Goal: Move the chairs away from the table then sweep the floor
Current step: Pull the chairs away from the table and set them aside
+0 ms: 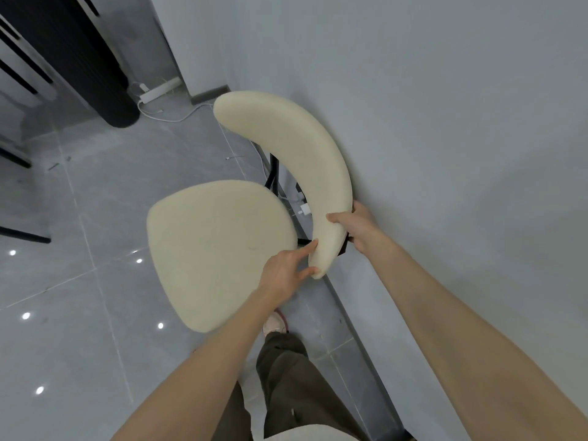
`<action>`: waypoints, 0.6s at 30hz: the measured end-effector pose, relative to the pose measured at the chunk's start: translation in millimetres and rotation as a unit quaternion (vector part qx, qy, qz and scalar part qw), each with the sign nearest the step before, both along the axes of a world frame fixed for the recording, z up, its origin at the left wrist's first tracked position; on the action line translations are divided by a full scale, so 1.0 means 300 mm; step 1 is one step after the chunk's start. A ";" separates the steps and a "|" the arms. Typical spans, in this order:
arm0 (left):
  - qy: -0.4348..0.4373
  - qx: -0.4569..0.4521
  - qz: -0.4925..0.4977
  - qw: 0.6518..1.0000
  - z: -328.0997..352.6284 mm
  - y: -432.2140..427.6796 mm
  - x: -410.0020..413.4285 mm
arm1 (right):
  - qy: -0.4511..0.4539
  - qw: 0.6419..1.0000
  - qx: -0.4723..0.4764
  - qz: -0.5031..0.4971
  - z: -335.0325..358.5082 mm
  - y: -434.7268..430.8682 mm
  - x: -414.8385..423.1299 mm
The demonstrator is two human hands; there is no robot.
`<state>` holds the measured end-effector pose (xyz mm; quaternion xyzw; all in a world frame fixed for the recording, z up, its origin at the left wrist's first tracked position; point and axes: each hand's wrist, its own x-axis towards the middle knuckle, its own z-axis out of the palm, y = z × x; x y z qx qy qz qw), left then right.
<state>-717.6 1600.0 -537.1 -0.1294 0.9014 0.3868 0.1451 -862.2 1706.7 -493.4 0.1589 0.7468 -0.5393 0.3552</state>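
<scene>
A cream padded chair stands close to the white wall, its seat (213, 249) facing me and its curved backrest (296, 160) against the wall side. My left hand (286, 268) grips the near end of the backrest from the seat side, thumb and fingers around the tip. My right hand (356, 227) holds the same end from the wall side, thumb on the front of the pad and fingers behind it. The black chair legs (274, 176) show under the backrest.
The white wall (445, 122) runs along the right, with a grey baseboard. A black ribbed column (95, 74) stands at the back left, beside a white power strip (156, 90) and loose cables. Black furniture legs (25, 233) show at the left edge. Grey tiled floor (79, 313) lies to the left.
</scene>
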 end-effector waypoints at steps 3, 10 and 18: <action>0.019 0.022 0.028 0.999 0.032 -0.066 0.011 | 0.092 0.991 0.087 0.040 0.023 -0.016 0.039; 0.026 -0.053 0.074 0.995 0.118 -0.292 0.101 | 0.373 0.892 0.124 0.223 0.160 -0.177 0.248; 0.003 -0.082 0.155 0.984 0.219 -0.695 0.431 | 0.396 0.838 0.064 0.370 0.213 -0.506 0.519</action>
